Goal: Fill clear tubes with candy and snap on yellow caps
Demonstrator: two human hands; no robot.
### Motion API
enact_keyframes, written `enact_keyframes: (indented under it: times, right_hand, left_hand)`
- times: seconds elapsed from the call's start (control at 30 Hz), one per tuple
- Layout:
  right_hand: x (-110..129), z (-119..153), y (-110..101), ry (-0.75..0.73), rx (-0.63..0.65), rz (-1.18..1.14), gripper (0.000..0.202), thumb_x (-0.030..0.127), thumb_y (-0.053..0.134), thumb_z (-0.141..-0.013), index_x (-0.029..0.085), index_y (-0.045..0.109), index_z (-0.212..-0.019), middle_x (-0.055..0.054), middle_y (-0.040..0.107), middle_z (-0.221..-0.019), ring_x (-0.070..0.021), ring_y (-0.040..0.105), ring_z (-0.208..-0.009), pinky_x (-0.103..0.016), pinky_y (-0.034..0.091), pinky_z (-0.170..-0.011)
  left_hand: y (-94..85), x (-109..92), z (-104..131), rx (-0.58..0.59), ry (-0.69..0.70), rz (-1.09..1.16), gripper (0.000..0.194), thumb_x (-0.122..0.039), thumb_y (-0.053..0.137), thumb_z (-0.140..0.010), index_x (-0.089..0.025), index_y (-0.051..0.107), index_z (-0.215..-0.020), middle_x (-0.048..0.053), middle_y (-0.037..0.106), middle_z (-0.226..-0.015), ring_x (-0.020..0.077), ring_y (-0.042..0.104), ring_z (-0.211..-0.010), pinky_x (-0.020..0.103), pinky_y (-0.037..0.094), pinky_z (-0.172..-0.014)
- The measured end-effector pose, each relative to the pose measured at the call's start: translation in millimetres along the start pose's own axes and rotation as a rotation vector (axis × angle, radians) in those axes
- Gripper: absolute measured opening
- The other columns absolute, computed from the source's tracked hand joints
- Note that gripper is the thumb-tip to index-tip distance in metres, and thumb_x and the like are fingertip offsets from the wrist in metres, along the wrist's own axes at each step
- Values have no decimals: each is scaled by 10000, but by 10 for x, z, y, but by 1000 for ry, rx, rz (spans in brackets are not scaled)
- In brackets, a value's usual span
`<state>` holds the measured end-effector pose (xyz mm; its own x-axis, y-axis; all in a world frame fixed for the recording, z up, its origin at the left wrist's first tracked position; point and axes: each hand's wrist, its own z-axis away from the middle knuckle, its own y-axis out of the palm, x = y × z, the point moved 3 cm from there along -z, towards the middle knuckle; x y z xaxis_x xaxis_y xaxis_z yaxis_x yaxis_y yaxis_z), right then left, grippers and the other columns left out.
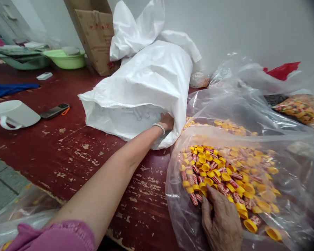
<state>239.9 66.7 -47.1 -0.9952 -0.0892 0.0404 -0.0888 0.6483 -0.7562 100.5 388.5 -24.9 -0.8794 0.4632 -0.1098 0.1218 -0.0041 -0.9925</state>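
Observation:
My left hand [167,121] reaches into the mouth of a white woven sack [157,73] lying on its side; a beaded bracelet circles the wrist. The sack's edge and shadow hide most of its fingers. Some clear, tube-like pieces [138,114] show faintly inside the sack. On the right, my right hand [222,219] rests at the near side of a clear plastic bag [176,195], thumb and forefinger a little apart. Its fingertips touch a heap of yellow ring-like caps [225,176] mixed with red-and-white patterned small cylinders [193,199].
A white mug [15,111] and a dark phone [54,111] lie left on the worn red table [94,167]. Behind are a cardboard box [95,42] and a green basin [65,59]. Another bag of colourful pieces [299,108] stands at the far right.

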Motion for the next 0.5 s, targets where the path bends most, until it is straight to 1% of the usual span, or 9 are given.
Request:
enact_keyframes:
  times: [0.1, 0.17, 0.3, 0.37, 0.43, 0.5]
  right_hand:
    - [-3, -10, -3, -6, 0, 5, 324, 340, 446, -923, 108, 601, -1089, -117, 680, -963, -231, 598, -839, -351, 456, -773]
    - [-6, -9, -6, -10, -7, 7, 320, 342, 446, -922, 114, 601, -1084, -113, 681, -955, -227, 599, -827, -346, 458, -768]
    - [-9, -1, -5, -12, -2, 8, 326, 346, 440, -923, 119, 594, -1098, -124, 677, -966, -234, 598, -835, -354, 459, -774]
    - [-12, 3, -3, -9, 11, -2, 328, 348, 433, -924, 121, 594, -1098, -130, 676, -972, -240, 597, -844, -363, 457, -782]
    - [-14, 9, -2, -11, 15, -14, 332, 351, 430, -924, 120, 594, -1097, -134, 674, -978, -243, 596, -851, -369, 456, -787]
    - [-17, 16, -2, -16, 8, -24, 338, 354, 431, -923, 115, 593, -1099, -137, 673, -983, -246, 595, -862, -372, 457, -796]
  left_hand:
    - [10, 55, 8, -13, 7, 12, 484, -273, 464, -857, -135, 478, -1321, 194, 466, -1354, 364, 394, -1223, 540, 304, -947]
    - [9, 101, 38, -28, 18, 19, 481, -268, 461, -859, -132, 477, -1320, 191, 454, -1367, 359, 391, -1223, 541, 302, -945]
    - [0, 191, 124, -62, 34, 36, 398, -264, 482, -843, -99, 580, -1192, 194, 526, -1280, 363, 440, -1157, 543, 310, -922]
    - [-18, 241, 201, -96, 40, 43, 385, -282, 494, -835, -102, 597, -1159, 191, 552, -1239, 367, 448, -1136, 550, 307, -917]
    - [-45, 303, 321, -137, 43, 49, 365, -313, 496, -834, -128, 617, -1124, 173, 571, -1204, 364, 445, -1125, 546, 310, -911]
    - [-73, 375, 490, -176, 45, 57, 315, -341, 491, -835, -163, 657, -1036, 142, 590, -1158, 348, 456, -1094, 524, 326, -899]
